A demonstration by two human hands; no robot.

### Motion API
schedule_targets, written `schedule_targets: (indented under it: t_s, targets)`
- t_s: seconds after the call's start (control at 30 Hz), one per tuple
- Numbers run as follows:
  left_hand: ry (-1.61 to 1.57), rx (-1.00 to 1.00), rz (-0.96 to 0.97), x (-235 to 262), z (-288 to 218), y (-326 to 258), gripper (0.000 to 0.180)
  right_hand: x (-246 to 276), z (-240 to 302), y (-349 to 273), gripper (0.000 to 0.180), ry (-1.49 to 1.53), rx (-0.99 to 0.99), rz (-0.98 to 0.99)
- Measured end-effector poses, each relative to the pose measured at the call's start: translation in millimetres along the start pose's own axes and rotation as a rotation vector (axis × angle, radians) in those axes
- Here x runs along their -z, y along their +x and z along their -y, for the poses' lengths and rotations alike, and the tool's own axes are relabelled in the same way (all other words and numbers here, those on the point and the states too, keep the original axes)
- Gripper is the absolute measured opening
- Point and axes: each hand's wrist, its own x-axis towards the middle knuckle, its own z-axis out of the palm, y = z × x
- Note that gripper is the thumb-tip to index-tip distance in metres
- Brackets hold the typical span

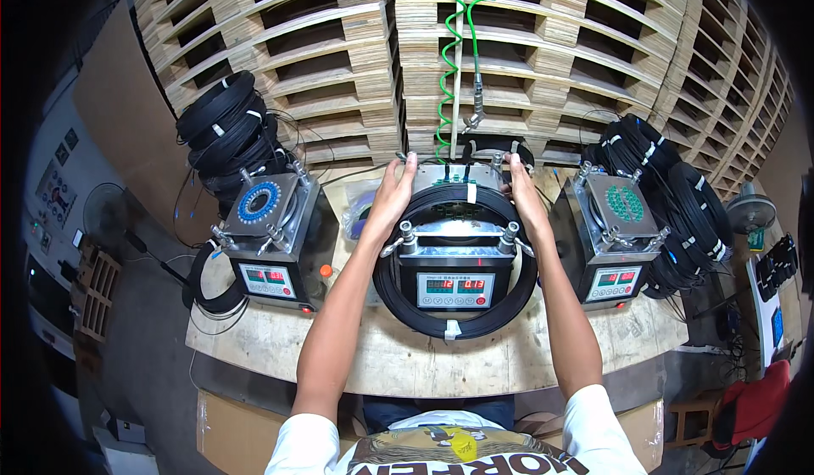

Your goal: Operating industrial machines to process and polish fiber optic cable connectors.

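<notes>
A large black cable coil, taped white in places, lies around the middle grey machine with red digit displays. My left hand rests on the coil's upper left part, fingers reaching the machine's back edge. My right hand grips the coil's upper right part in the same way. Both arms stretch forward over the wooden worktop. A green spiral hose hangs down behind the machine.
A like machine with a blue ring of ports stands left, another with green ports right. Stacks of black cable coils sit at back left and right. Wooden pallets rise behind. A fan stands far left.
</notes>
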Motion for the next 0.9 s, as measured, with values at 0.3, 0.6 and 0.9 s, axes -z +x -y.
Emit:
schedule_targets:
  t_s: [0.3,0.6,0.9]
  targets:
    - [-0.062,-0.09,0.049,-0.2,1.2,-0.2,0.089,-1.4,-18.1,11.4,0.079,-0.144,0.106,-0.146]
    - [-0.105,-0.057,0.011,-2.2,-11.2,-9.0,0.084,2.3,-9.1,4.6,0.087,0.073,0.015,-0.06]
    - [-0.083,-0.03,0.043,-3.1,-21.9,-15.9,0.086,1.8,-13.1,6.0,0.088,0.049,-0.007,-0.086]
